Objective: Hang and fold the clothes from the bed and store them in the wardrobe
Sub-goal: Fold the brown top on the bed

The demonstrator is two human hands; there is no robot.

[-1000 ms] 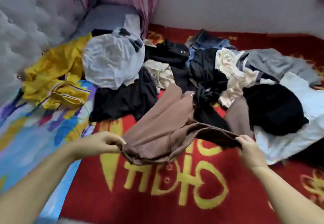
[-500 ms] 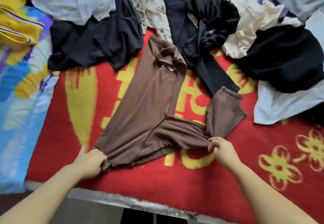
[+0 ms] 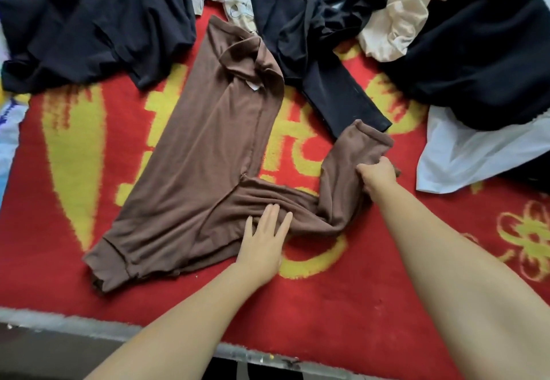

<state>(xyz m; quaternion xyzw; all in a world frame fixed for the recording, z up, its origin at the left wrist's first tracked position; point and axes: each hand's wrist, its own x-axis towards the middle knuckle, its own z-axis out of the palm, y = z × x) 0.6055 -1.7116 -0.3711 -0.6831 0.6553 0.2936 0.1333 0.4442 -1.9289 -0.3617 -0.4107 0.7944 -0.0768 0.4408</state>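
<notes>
Head view: I look down at a bed (image 3: 342, 314) with a red and yellow blanket on it.
Brown top: the brown top (image 3: 208, 153) lies spread out on the blanket, just past both hands, in the middle.
Long way: its body runs from the hem, low on the left, up to the collar by the pile.
Sleeve: one sleeve (image 3: 351, 177) lies out to the right, bunched and bent up.
Left hand: the left hand (image 3: 263, 239) lies flat on the cloth where the sleeve begins, fingers straight, pressing it down.
Right hand: the right hand (image 3: 376, 175) pinches the sleeve near its cuff, fingers curled round it. It is the nearer hand to the sleeve end.
Next move: I think the sleeve gets folded left, over the body.
Room: bare blanket lies left of the top and close to me. The pile (image 3: 446, 61) crowds the far and right sides.
Edge: the bed edge is close below the hem.
</notes>
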